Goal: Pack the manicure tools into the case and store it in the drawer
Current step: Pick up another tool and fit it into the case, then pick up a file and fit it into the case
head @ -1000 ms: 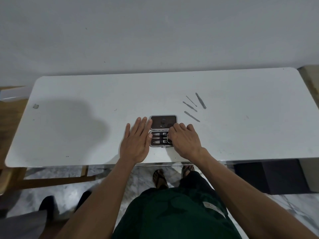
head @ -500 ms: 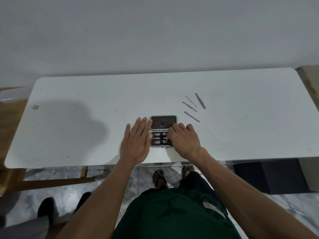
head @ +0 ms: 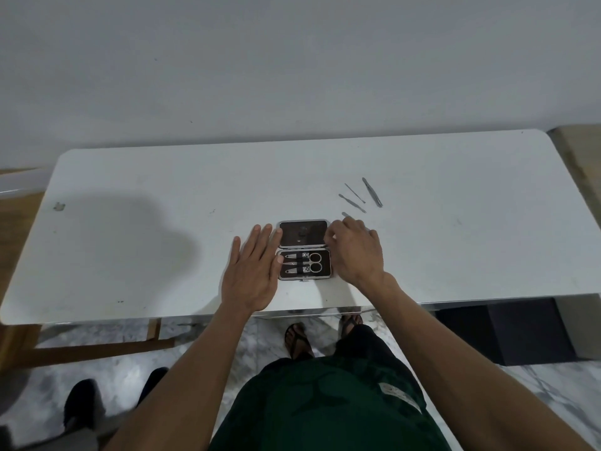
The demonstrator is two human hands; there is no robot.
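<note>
One head-worn view looks steeply down, close above the white table (head: 162,177).

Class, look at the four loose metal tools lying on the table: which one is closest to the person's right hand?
The lowest tool, nearest the case: the right hand partly covers it, while the other three lie clear beyond.

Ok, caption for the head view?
Left hand steadies open manicure case; right hand reaches toward loose tools.
</note>
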